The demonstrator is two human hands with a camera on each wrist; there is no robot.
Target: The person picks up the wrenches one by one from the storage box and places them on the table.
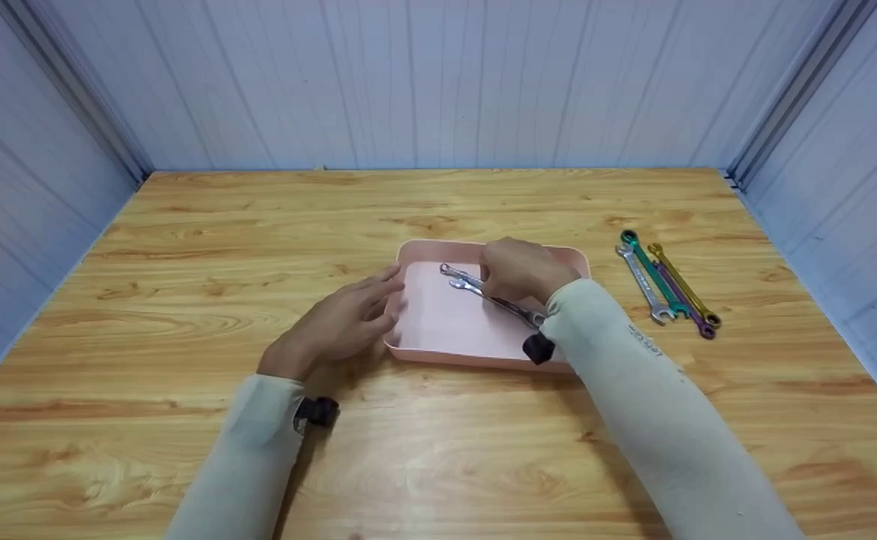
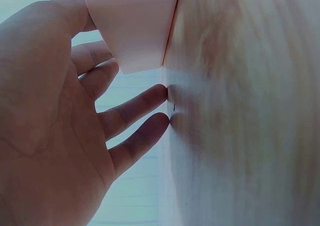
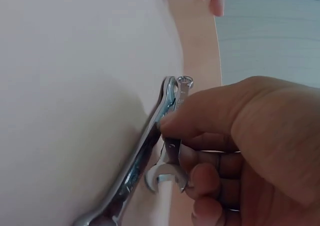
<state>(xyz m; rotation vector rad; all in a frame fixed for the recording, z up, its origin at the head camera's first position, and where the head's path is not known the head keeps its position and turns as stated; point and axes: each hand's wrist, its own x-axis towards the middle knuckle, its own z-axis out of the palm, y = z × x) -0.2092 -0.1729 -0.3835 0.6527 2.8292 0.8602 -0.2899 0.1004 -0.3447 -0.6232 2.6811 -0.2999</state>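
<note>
A shallow pink tray (image 1: 476, 358) sits on the wooden table. Inside it, my right hand (image 1: 524, 268) pinches a small silver combination wrench (image 3: 172, 148) between thumb and fingers. Right alongside is a longer silver wrench (image 3: 132, 173), slanting across the tray floor; the thumb tip comes up close to it, and I cannot tell whether they touch. My left hand (image 1: 348, 315) is at the tray's left wall, fingers spread and loosely bent. In the left wrist view, some of its fingers meet the tray wall (image 2: 132, 26) while two others reach down to the tabletop.
Right of the tray lies a loose group of wrenches: a silver one (image 1: 642, 281), a green one (image 1: 657, 276), a purple one (image 1: 683, 297) and a gold one (image 1: 684, 283). Pale panel walls (image 1: 438, 82) close off the table's back and sides.
</note>
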